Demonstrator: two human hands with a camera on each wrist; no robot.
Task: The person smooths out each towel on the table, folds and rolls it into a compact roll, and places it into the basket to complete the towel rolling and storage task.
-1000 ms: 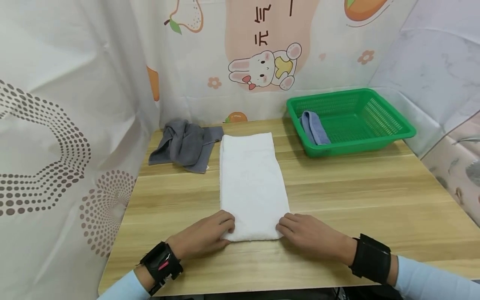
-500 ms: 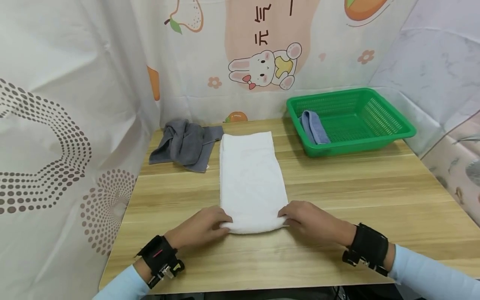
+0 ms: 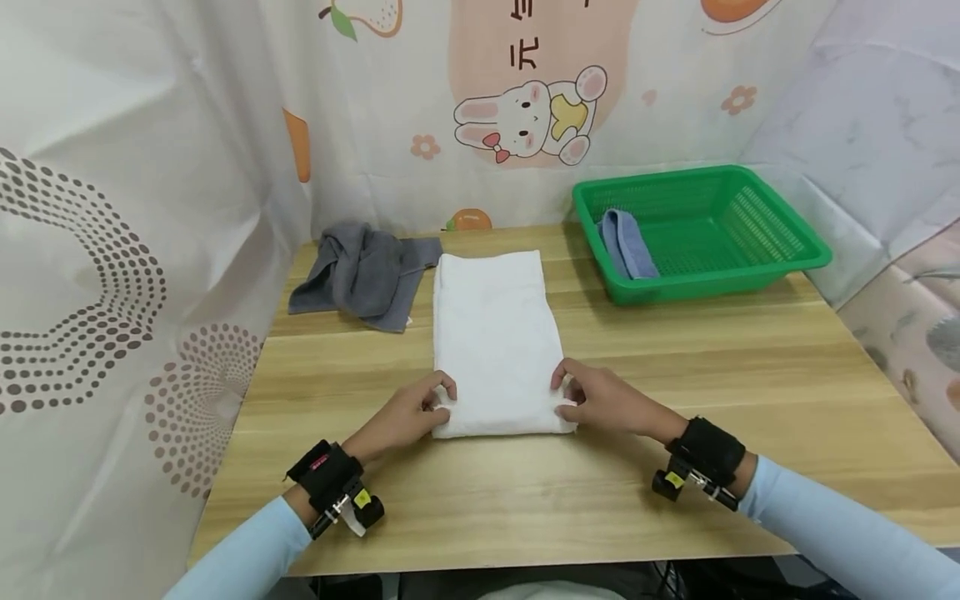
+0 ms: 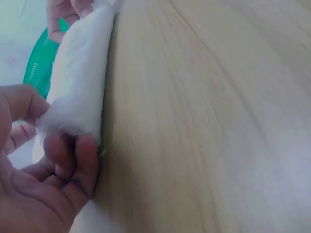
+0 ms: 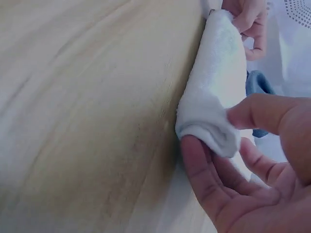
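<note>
On the tabletop point(image 3: 480, 508), my left hand point(image 3: 403, 413) and right hand point(image 3: 611, 400) are pinching the white towel point(image 3: 495, 333) by its near corners, fingers curled. Its rolled edge point(image 5: 216, 73) is sitting farther from me than a moment ago; the flat part is shortening.

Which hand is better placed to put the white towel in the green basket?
Likely the right hand: it holds the white towel, as does the left hand, but sits nearer the green basket.
</note>
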